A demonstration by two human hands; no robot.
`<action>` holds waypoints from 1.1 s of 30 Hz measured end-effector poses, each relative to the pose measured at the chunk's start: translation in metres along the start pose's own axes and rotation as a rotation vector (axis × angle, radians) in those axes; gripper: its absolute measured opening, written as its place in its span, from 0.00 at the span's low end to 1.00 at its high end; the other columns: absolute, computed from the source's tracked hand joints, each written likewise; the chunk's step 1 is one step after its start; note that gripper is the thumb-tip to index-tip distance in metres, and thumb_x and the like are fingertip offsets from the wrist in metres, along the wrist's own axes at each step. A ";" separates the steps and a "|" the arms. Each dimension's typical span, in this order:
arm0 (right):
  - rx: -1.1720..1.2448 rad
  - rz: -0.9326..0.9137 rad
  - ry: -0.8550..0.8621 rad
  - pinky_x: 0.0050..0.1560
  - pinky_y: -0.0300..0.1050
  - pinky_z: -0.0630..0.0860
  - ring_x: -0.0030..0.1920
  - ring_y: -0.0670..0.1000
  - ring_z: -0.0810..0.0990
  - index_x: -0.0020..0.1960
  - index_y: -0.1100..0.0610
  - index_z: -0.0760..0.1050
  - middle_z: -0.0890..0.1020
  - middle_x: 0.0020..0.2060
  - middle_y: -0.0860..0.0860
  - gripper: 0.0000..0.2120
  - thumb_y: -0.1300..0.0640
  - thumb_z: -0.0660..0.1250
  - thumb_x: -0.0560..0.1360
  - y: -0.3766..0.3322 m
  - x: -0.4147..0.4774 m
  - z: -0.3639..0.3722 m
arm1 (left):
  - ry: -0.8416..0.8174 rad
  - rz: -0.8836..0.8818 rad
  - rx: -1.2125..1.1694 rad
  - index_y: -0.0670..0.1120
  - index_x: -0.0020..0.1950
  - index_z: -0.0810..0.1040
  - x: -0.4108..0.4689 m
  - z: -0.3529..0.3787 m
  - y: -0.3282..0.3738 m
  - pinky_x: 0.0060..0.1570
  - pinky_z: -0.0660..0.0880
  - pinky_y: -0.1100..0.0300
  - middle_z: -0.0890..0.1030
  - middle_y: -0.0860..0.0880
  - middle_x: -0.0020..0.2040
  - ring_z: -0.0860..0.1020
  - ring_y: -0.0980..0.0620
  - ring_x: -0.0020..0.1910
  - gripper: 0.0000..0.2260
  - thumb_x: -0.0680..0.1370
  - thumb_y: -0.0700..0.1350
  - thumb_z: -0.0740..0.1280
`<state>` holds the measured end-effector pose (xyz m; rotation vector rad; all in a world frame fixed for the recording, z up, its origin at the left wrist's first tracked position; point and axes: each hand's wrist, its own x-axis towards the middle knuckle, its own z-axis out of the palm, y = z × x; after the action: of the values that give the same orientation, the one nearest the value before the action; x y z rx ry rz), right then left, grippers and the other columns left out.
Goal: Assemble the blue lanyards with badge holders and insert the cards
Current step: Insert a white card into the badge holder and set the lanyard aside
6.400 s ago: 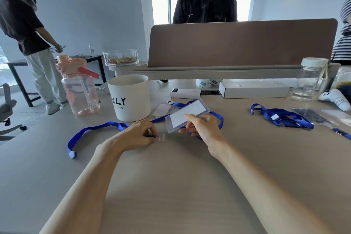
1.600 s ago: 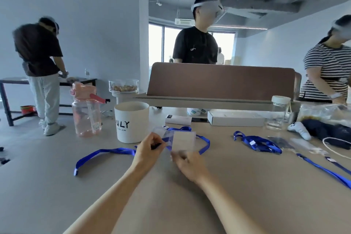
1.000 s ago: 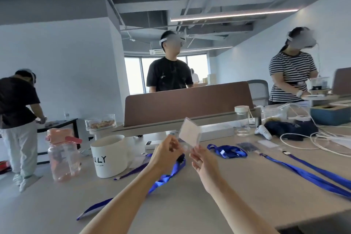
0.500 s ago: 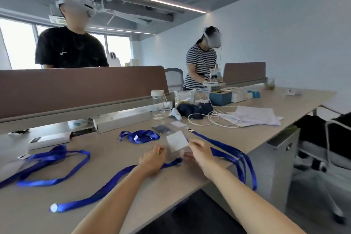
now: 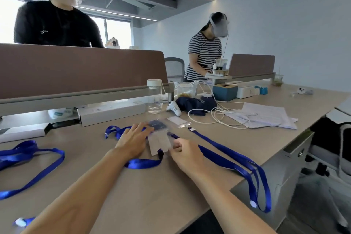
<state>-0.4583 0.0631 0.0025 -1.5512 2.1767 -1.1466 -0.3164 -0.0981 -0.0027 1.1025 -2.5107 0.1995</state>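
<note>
partly right hand (image 5: 187,155) hides badge holder (image 5: 159,142) edge (blurred)

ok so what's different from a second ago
The badge holder, held up in the air by both hands a second ago, has come down flat onto the table. The left hand has let go and reaches, fingers straight, toward the bundled lanyard. The right hand still holds the holder's right edge. Its blue lanyard stays clipped on.

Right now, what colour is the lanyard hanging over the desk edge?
The lanyard is bright blue, seen best in the head view.
</note>
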 end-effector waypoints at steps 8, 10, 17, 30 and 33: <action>-0.185 -0.106 -0.055 0.52 0.46 0.75 0.55 0.48 0.78 0.55 0.48 0.75 0.80 0.53 0.43 0.08 0.49 0.65 0.76 -0.009 0.053 0.030 | -0.211 -0.341 -0.019 0.53 0.75 0.63 0.012 0.017 -0.062 0.67 0.62 0.45 0.65 0.50 0.74 0.65 0.45 0.71 0.21 0.82 0.51 0.50; -0.248 -0.154 -0.033 0.51 0.47 0.75 0.54 0.49 0.78 0.54 0.50 0.75 0.80 0.52 0.45 0.08 0.49 0.64 0.77 -0.011 0.066 0.040 | -0.190 -0.400 -0.020 0.51 0.74 0.64 0.017 0.018 -0.069 0.67 0.60 0.45 0.66 0.48 0.74 0.64 0.43 0.70 0.21 0.81 0.51 0.50; -0.359 -0.350 -0.056 0.48 0.50 0.74 0.53 0.55 0.76 0.55 0.54 0.75 0.75 0.54 0.53 0.09 0.52 0.60 0.79 -0.015 0.098 0.063 | -0.159 -0.546 0.011 0.48 0.71 0.67 0.034 0.027 -0.082 0.65 0.61 0.43 0.68 0.42 0.70 0.66 0.39 0.67 0.20 0.81 0.51 0.50; -0.475 -0.206 -0.071 0.65 0.55 0.63 0.67 0.60 0.66 0.66 0.54 0.72 0.69 0.67 0.57 0.18 0.49 0.53 0.82 -0.011 0.126 0.084 | -0.072 -0.164 -0.196 0.51 0.64 0.76 0.034 0.017 -0.058 0.58 0.71 0.53 0.77 0.50 0.63 0.75 0.49 0.60 0.15 0.80 0.52 0.58; -0.459 -0.220 -0.055 0.64 0.54 0.65 0.66 0.61 0.68 0.67 0.56 0.71 0.70 0.66 0.58 0.17 0.51 0.55 0.81 -0.010 0.130 0.082 | -0.220 -0.141 -0.214 0.53 0.69 0.69 0.041 0.021 -0.061 0.62 0.70 0.50 0.74 0.50 0.66 0.73 0.49 0.63 0.19 0.81 0.58 0.55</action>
<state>-0.4565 -0.0904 -0.0135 -2.0191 2.3936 -0.6664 -0.3027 -0.1736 -0.0069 1.2631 -2.5541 -0.2370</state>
